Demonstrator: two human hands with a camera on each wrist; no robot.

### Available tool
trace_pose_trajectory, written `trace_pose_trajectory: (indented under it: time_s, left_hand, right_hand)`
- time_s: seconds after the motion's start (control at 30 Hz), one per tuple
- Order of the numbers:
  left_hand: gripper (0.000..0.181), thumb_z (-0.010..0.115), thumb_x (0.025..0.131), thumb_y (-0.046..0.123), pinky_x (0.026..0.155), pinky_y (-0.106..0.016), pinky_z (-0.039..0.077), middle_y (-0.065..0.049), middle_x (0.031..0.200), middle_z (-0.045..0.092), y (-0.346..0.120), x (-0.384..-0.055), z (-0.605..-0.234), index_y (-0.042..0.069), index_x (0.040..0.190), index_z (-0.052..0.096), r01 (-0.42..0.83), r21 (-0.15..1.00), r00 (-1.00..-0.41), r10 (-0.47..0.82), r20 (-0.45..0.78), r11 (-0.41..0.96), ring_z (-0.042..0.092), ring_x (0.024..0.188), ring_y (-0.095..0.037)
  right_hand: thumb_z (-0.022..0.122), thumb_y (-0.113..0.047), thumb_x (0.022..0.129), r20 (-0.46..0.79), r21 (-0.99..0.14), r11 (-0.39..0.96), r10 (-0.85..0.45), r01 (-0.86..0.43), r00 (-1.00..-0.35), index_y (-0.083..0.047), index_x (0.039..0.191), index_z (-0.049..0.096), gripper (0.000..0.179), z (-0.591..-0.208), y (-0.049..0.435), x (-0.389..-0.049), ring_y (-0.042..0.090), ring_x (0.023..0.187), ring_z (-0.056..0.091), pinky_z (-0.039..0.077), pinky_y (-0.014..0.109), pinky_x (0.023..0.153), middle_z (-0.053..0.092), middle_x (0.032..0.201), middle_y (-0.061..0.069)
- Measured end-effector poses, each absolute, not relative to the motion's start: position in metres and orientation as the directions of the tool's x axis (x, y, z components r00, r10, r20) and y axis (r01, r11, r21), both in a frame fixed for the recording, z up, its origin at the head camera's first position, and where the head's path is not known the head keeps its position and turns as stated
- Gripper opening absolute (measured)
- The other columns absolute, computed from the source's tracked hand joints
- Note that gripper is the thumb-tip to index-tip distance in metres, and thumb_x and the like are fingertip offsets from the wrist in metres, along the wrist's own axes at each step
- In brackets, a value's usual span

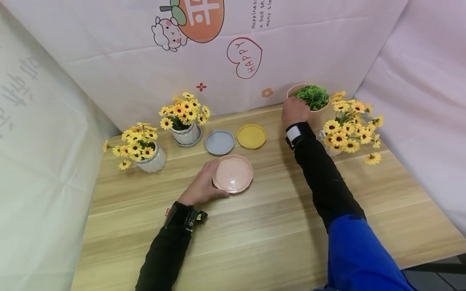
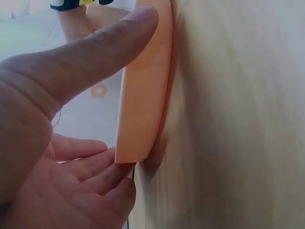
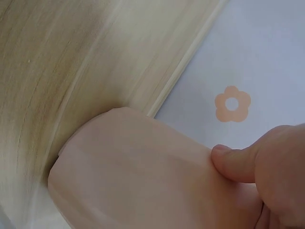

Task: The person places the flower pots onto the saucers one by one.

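My left hand holds a round pink saucer by its left side. In the left wrist view, my thumb lies along the outside of the saucer, close to the wooden surface, with the other fingers at its far edge. At the back right, my right hand grips the rim of a pink flowerpot that holds a leafy green plant. The right wrist view shows my thumb against the pot's outer wall; the fingers are mostly hidden. The pot's base stands on or very near the table.
Behind the pink saucer lie a grey-blue saucer and a yellow saucer. A white pot of yellow flowers stands on a grey saucer; another white pot is left of it. More yellow flowers stand beside my right forearm.
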State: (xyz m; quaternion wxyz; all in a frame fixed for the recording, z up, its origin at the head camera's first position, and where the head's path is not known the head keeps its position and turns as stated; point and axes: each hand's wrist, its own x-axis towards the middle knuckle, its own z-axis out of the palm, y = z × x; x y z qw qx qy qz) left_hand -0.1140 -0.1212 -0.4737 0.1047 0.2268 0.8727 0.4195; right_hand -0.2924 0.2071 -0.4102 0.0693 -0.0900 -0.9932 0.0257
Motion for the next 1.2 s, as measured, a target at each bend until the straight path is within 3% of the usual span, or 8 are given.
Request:
trace_pose_trajectory:
  time_s: [0.33,0.67,0.8,0.97,1.2]
  left_hand:
    - [0.123,0.103,0.066,0.018,0.129,-0.057,0.031,-0.02,0.162,0.041,-0.129,-0.113,-0.472,0.003,0.164,0.03,0.302,0.779,-0.88,0.475,0.007,0.549,0.035,0.154,-0.037]
    - [0.124,0.103,0.066,0.019,0.129,-0.057,0.031,-0.019,0.163,0.04,-0.129,-0.116,-0.472,0.004,0.165,0.03,0.297,0.774,-0.88,0.474,-0.004,0.558,0.035,0.154,-0.036]
    - [0.124,0.103,0.065,0.019,0.129,-0.056,0.032,-0.019,0.163,0.04,-0.13,-0.115,-0.471,0.005,0.164,0.031,0.298,0.778,-0.879,0.477,-0.002,0.553,0.037,0.152,-0.036]
    - [0.123,0.103,0.065,0.02,0.128,-0.057,0.033,-0.02,0.162,0.041,-0.13,-0.116,-0.472,0.003,0.164,0.031,0.309,0.773,-0.877,0.48,0.007,0.554,0.039,0.151,-0.036]
    - [0.122,0.103,0.065,0.019,0.128,-0.058,0.032,-0.021,0.162,0.042,-0.13,-0.117,-0.473,0.001,0.163,0.032,0.318,0.776,-0.875,0.484,0.018,0.545,0.039,0.151,-0.037]
  right_hand:
    - [0.04,-0.009,0.112,0.112,-0.09,0.983,0.17,0.16,-0.979,0.01,0.105,0.067,0.033,-0.406,0.201,-0.278,0.044,0.095,0.071,0.061,0.055,0.08,0.071,0.102,0.03]
    - [0.035,-0.014,0.115,0.13,-0.059,0.993,0.107,0.1,-0.986,0.007,0.092,0.066,0.044,-0.405,0.196,-0.264,0.042,0.085,0.069,0.055,0.05,0.068,0.068,0.091,0.027]
    - [0.031,-0.017,0.116,0.144,-0.08,0.993,0.097,0.086,-0.985,0.009,0.093,0.066,0.049,-0.404,0.194,-0.258,0.044,0.087,0.069,0.058,0.054,0.071,0.069,0.093,0.029]
    - [0.036,-0.013,0.114,0.12,-0.09,0.993,0.088,0.077,-0.989,0.01,0.097,0.066,0.041,-0.404,0.193,-0.253,0.046,0.092,0.07,0.06,0.058,0.076,0.069,0.098,0.031]
    - [0.042,-0.007,0.11,0.109,-0.099,0.994,0.053,0.042,-0.993,0.011,0.096,0.066,0.033,-0.404,0.192,-0.242,0.047,0.091,0.069,0.06,0.059,0.075,0.068,0.096,0.032]
